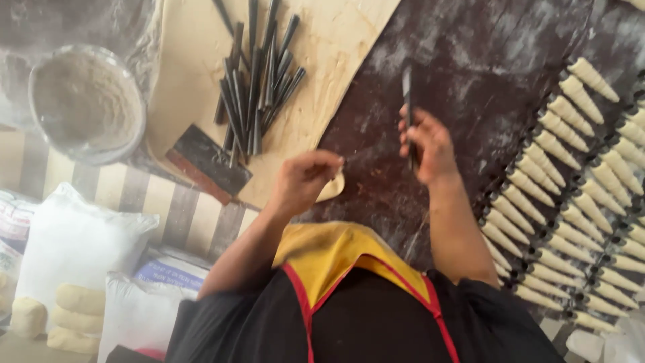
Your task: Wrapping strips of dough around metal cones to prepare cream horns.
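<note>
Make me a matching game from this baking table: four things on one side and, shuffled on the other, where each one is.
Things:
1. bowl of flour
2. pile of dark sticks
3. dough cones
4. piece of dough

Places:
A. in rows along the right edge
B. pinched in the left hand
C. on the pale board
D. top left, beside the board

Pairs: 1-D, 2-C, 3-A, 4-B.
The right hand grips a single dark stick.
</note>
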